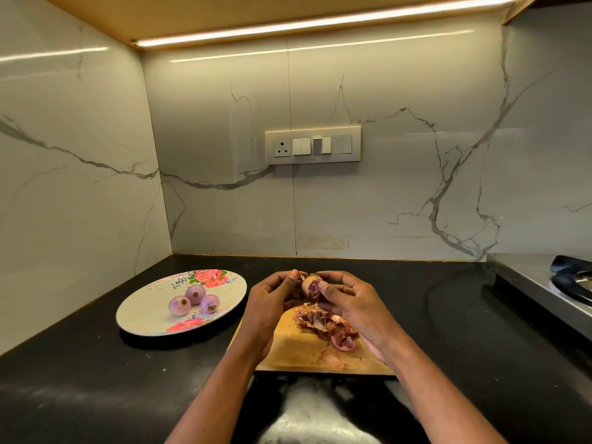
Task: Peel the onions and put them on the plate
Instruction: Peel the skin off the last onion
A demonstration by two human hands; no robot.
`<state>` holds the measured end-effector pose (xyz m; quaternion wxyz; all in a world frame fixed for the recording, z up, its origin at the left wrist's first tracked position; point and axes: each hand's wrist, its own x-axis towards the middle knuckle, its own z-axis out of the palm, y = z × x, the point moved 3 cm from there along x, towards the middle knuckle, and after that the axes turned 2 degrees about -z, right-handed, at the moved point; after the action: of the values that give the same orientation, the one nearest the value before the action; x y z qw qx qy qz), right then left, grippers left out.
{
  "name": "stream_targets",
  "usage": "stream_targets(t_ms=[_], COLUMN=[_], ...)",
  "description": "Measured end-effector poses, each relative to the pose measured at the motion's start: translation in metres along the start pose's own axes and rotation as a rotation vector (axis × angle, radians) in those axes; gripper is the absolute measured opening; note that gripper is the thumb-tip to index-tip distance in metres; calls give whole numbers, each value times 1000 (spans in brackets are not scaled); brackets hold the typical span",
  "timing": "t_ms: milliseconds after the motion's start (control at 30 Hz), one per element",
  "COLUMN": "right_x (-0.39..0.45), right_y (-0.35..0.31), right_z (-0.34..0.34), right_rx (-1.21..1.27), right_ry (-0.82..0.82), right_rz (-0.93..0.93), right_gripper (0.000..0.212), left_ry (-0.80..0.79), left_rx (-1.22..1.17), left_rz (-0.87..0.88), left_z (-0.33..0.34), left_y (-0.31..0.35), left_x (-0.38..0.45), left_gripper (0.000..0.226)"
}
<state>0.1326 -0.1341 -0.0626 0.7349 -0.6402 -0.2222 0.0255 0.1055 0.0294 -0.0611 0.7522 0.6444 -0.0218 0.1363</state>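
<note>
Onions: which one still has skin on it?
The onion held between the left hand and right hand over the cutting board; the three onions on the plate are bare.

No text, label, brand or number could be read. The switch panel (313, 145) on the wall carried a small mark below its switches, too blurred to read.

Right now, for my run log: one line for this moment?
step: peeling | left hand, right hand: hold onion | plate: three peeled onions | board: skins
</note>
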Motion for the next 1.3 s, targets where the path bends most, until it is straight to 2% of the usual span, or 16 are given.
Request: stream_targets(t_ms=[200, 500, 667, 833, 967, 1100, 1300], right_x=[0, 1, -1, -2, 0, -4, -6], right_y=[2, 1, 0, -2, -6, -9, -12], right_z=[-1, -3, 0, 3, -4, -1, -6], right_rx=[-5, -35, -15, -150, -528, -616, -629], right_ry=[12, 100, -13, -104, 76, 192, 279], right_rz=[11, -2, 2, -57, -262, -449, -468], right_gripper=[22, 23, 26, 36, 35, 24, 17], left_ry=[-69, -173, -114, -112, -97, -85, -175], left_rx=[-24, 133, -13, -138, -167, -97, -108], left_rz=[-27, -42, -62, -83, -102, -90, -85], left_z=[5, 9, 5, 5, 4, 5, 8], left_y=[0, -2, 1, 3, 2, 1, 4], left_x=[-1, -2, -2, -3, -3, -3, -5], left_gripper=[27, 32, 34, 44, 44, 47, 48])
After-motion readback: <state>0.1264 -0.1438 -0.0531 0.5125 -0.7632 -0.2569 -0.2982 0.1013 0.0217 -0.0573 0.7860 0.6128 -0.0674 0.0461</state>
